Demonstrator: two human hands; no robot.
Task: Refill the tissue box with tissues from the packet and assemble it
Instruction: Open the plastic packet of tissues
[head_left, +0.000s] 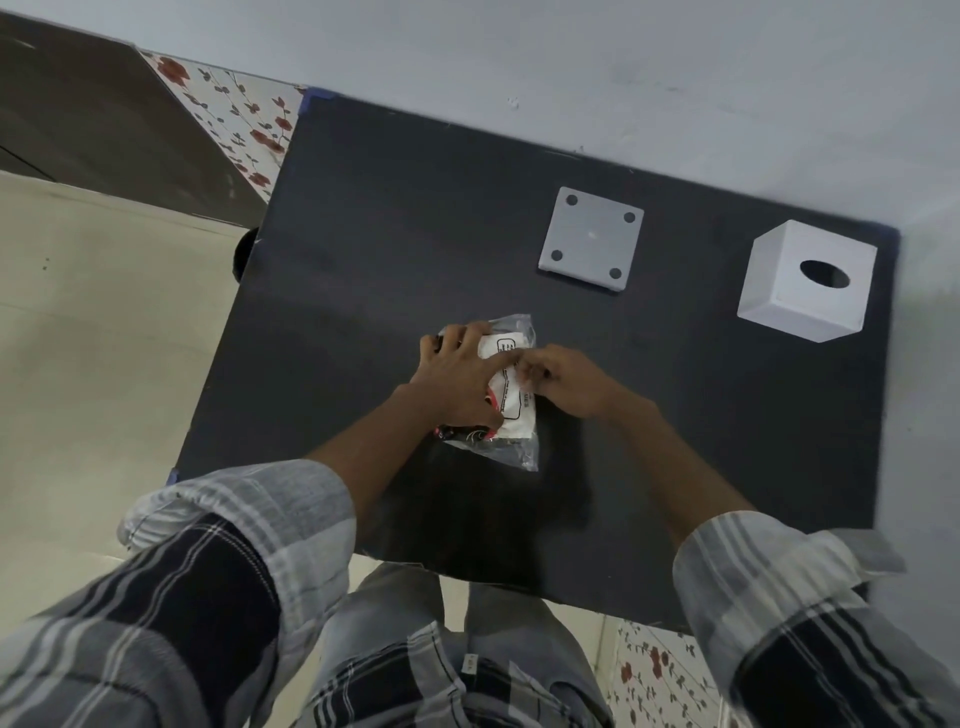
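A clear plastic tissue packet (511, 415) with white tissues and red-black print lies in the middle of the black table (363, 260). My left hand (457, 379) presses flat on the packet's left side. My right hand (566, 382) pinches the packet's top surface with fingertips closed, slightly blurred. The white cube-shaped tissue box cover (808, 283) with an oval hole stands at the far right. Its flat square base (592, 241), with four round feet showing, lies upside down at the back centre.
A grey wall runs along the table's far edge. Beige floor and a dark cabinet (104, 119) lie to the left. Floral tiles (234, 114) show at the back left. My legs stand at the table's near edge.
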